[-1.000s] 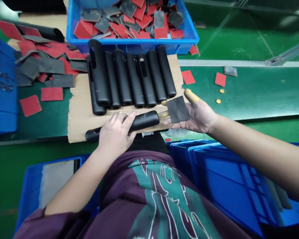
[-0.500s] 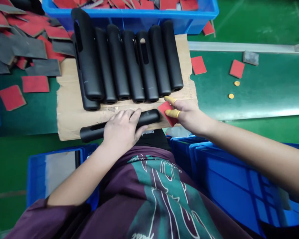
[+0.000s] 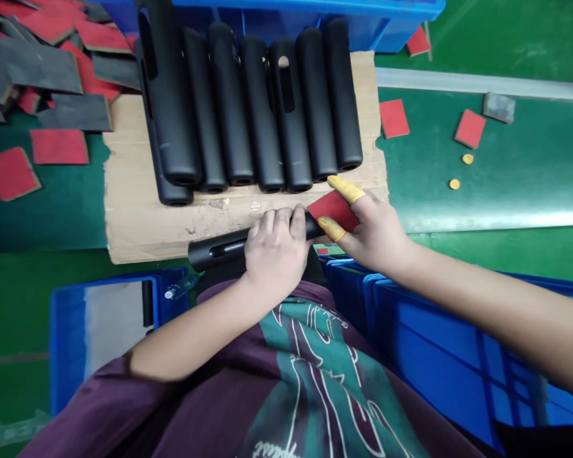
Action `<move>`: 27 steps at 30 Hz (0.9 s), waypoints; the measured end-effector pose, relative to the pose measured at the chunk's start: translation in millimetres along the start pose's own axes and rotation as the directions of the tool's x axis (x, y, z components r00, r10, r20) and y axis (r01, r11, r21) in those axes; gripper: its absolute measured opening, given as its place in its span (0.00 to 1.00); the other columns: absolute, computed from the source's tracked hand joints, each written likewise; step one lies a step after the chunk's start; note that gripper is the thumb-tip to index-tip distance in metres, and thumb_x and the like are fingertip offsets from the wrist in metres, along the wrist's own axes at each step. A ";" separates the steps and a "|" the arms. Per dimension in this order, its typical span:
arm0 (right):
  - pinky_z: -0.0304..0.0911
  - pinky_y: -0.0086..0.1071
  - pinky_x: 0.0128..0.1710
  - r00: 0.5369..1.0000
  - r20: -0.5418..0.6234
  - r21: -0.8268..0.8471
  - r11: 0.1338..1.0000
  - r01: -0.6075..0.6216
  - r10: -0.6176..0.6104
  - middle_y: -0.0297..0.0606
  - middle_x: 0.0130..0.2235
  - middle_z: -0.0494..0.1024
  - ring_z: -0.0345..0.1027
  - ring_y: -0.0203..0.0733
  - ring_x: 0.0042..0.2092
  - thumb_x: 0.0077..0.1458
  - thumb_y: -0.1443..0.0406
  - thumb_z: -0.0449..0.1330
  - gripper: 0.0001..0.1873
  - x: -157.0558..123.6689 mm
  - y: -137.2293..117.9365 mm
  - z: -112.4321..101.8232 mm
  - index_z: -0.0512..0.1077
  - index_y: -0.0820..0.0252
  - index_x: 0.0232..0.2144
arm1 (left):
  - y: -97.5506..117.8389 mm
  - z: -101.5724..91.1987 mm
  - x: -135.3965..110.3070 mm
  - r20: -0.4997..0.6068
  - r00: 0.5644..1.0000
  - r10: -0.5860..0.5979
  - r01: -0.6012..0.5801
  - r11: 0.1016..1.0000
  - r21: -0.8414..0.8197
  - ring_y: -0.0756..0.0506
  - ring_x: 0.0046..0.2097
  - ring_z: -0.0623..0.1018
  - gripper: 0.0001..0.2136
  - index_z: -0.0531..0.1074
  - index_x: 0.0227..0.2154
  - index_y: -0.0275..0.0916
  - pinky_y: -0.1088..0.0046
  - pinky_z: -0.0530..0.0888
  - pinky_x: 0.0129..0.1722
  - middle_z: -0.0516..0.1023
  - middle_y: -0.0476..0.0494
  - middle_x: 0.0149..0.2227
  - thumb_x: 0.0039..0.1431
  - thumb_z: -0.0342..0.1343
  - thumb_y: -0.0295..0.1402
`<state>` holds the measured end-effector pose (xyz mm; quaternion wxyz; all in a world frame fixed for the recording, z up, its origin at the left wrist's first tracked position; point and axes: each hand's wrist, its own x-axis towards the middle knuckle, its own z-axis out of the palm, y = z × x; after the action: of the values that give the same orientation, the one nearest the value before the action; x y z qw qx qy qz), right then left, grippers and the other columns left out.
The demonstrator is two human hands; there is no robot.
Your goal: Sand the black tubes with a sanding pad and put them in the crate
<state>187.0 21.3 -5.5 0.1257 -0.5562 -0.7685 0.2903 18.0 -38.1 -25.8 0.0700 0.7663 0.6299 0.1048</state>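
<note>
My left hand (image 3: 275, 248) is wrapped over a black tube with a long slot (image 3: 219, 250), which lies near the front edge of a cardboard sheet (image 3: 143, 232). At the tube's right end, my right hand (image 3: 370, 222) grips a red sanding pad (image 3: 333, 208) between thumb and forefinger, both in yellow finger covers. The pad is against or very close to that end; exact contact is hidden. Behind my hands stretches a row of several similar black tubes (image 3: 272, 127), with one stacked on another at the left.
A blue bin (image 3: 296, 16) stands behind the row. Red and grey pads (image 3: 45, 63) are heaped at the left. Loose red pads (image 3: 394, 118) and two yellow finger covers (image 3: 467, 159) lie on the green bench at right. Blue crates (image 3: 434, 343) stand below.
My left hand and the black tube have moved right, the tube's slot turning more into view. The red pad in my right hand has come over to the tube's end.
</note>
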 end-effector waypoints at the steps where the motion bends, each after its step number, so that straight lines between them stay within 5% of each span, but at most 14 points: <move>1: 0.67 0.58 0.51 0.999 0.034 -0.055 0.998 -0.020 0.021 0.51 0.43 0.79 0.74 0.62 0.46 0.54 0.52 0.60 0.39 -1.2 -1.3 -2.0 0.62 0.59 0.65 | 1.1 -0.3 0.7 0.006 1.000 -0.003 0.003 1.000 0.005 0.35 0.48 0.75 0.23 0.67 0.58 0.30 0.59 0.72 0.46 0.77 0.31 0.47 0.63 0.56 0.37; 5: 0.69 0.59 0.41 0.992 0.079 -0.211 0.974 -0.083 0.101 0.53 0.36 0.79 0.75 0.63 0.35 0.55 0.48 0.57 0.43 -1.2 -3.5 -6.0 0.57 0.65 0.67 | -0.6 -2.2 3.3 0.043 0.999 0.023 -0.023 1.000 0.014 0.36 0.49 0.75 0.24 0.67 0.58 0.28 0.59 0.73 0.48 0.77 0.30 0.48 0.64 0.55 0.38; 10: 0.71 0.45 0.36 0.997 -0.044 -0.231 0.972 0.049 -0.061 0.48 0.37 0.81 0.75 0.50 0.30 0.58 0.56 0.55 0.36 0.1 -2.4 -5.3 0.59 0.62 0.66 | -1.9 -4.8 5.4 0.067 0.997 0.034 -0.036 0.999 0.027 0.34 0.48 0.75 0.25 0.68 0.57 0.24 0.57 0.74 0.47 0.78 0.28 0.47 0.62 0.57 0.37; 14: 0.69 0.40 0.28 0.987 0.009 -0.285 0.946 0.154 -0.158 0.42 0.26 0.79 0.72 0.48 0.25 0.58 0.58 0.53 0.32 -3.5 -4.5 -0.9 0.64 0.65 0.63 | -0.1 -5.8 4.7 0.056 0.998 0.039 -0.041 0.998 0.038 0.34 0.47 0.75 0.21 0.69 0.56 0.25 0.56 0.74 0.47 0.78 0.28 0.46 0.62 0.55 0.32; 18: 0.69 0.38 0.28 0.983 -0.061 -0.261 0.953 0.152 -0.173 0.40 0.27 0.79 0.73 0.47 0.26 0.57 0.61 0.53 0.32 -1.3 -3.9 0.9 0.64 0.65 0.63 | -0.7 -4.4 3.8 0.031 0.998 0.049 -0.050 0.998 0.028 0.34 0.47 0.75 0.21 0.70 0.55 0.26 0.56 0.75 0.46 0.78 0.28 0.46 0.63 0.56 0.35; 27: 0.72 0.40 0.33 0.982 -0.027 -0.149 0.973 0.178 -0.184 0.41 0.34 0.81 0.76 0.47 0.31 0.58 0.62 0.53 0.30 3.7 -0.9 0.5 0.62 0.65 0.62 | -2.6 -1.7 3.6 -0.002 0.998 0.058 -0.058 0.998 0.026 0.34 0.46 0.76 0.20 0.71 0.53 0.26 0.56 0.75 0.45 0.79 0.29 0.46 0.62 0.56 0.35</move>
<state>184.7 24.3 -5.8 0.1264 -0.4972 -0.8325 0.2092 15.8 -34.1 -24.5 0.0565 0.7849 0.6089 0.0997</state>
